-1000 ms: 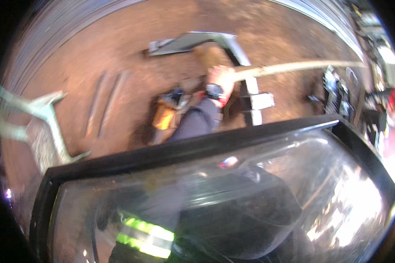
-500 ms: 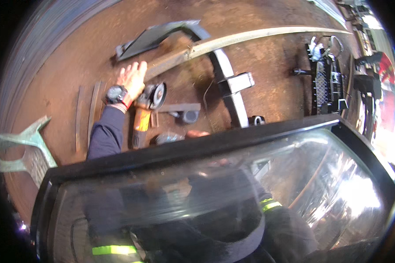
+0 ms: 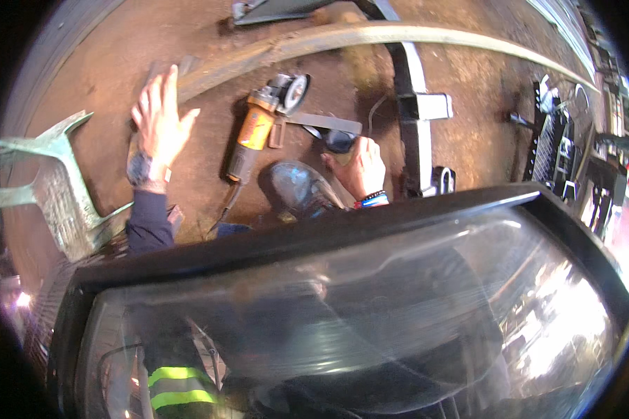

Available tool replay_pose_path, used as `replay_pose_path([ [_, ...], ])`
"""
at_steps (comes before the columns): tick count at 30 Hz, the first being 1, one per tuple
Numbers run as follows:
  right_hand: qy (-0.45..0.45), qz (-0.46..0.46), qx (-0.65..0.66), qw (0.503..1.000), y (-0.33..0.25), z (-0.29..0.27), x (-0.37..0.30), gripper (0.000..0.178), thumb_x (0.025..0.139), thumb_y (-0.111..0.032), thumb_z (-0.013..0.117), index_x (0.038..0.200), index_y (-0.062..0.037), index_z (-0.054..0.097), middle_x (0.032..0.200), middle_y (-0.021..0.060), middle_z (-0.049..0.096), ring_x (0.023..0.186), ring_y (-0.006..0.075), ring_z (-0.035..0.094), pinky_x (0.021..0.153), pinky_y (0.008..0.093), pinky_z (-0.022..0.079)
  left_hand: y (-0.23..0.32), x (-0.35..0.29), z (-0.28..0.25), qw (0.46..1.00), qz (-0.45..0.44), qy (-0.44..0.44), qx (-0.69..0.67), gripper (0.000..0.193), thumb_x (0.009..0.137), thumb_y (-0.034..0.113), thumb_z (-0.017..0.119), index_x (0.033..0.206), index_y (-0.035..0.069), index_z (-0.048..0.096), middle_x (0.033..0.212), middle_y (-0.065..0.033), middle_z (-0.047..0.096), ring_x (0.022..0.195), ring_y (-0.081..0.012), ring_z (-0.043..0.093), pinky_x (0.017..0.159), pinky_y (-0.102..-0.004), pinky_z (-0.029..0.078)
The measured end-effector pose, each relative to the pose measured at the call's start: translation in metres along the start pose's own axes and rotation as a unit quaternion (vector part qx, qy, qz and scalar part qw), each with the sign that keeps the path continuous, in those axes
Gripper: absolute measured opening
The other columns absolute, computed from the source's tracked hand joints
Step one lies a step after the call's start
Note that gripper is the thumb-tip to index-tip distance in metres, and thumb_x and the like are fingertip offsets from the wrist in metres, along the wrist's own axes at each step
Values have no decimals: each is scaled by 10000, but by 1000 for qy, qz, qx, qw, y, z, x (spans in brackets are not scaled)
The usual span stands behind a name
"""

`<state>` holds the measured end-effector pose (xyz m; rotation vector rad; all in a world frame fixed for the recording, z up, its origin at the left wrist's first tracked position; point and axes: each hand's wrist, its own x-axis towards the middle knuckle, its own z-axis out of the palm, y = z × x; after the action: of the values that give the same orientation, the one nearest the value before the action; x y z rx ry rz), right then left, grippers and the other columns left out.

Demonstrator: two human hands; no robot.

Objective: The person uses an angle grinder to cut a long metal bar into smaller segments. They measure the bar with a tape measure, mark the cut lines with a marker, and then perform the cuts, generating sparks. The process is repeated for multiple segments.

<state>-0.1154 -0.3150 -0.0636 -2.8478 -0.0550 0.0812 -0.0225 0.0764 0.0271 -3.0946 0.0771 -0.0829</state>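
My left hand, wearing a watch, is spread open beside the near left end of a long metal bar. Whether its fingers touch the bar is unclear. An orange and black angle grinder with a disc lies on the ground between my hands. My right hand, a band at its wrist, is low beside a dark rounded object, its thumb apart from its bent fingers. Contact with that object is hard to make out. A flat metal piece runs from the grinder toward it.
A dark-framed clear visor covers the lower view. My worn shoe stands behind the grinder. At left is a pale green plastic chair; a black-and-white metal frame lies under the bar. Black mesh grille parts lie at right.
My left hand has shifted left, away from the grinder, fingers wider. My right hand has come out from behind the visor toward the dark rounded object. The view has also shifted.
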Motion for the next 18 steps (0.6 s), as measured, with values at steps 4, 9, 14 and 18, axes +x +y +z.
replay_pose_path([
  [4,67,92,-25,993,-22,21,27,946,642,-562,889,1246,42,483,1087,200,594,974,384,640,770,469,562,50,-66,6,937,-100,73,-325,231,923,196,698,1074,46,609,898,-161,664,830,-330,653,728,-472,508],
  [9,12,82,131,988,16,61,15,921,745,-372,816,1417,71,368,1316,308,555,1177,447,600,969,487,518,106,-135,35,785,-84,-329,-518,252,966,251,671,1121,62,611,965,-148,684,879,-271,669,797,-430,521],
  [14,-284,219,691,628,-4,-25,-15,599,853,-177,680,1372,23,459,1201,167,653,1086,253,656,928,395,539,127,-125,37,767,35,-258,-587,581,1013,410,618,1482,100,471,1251,-147,683,1157,-284,639,1017,-431,477],
  [18,-332,241,747,523,-65,-60,6,352,1078,-283,482,1250,-6,615,1184,84,670,1054,211,667,954,340,527,157,-111,24,564,14,-168,-809,385,1001,309,637,1295,72,560,1152,-153,689,1058,-269,665,940,-426,501],
])
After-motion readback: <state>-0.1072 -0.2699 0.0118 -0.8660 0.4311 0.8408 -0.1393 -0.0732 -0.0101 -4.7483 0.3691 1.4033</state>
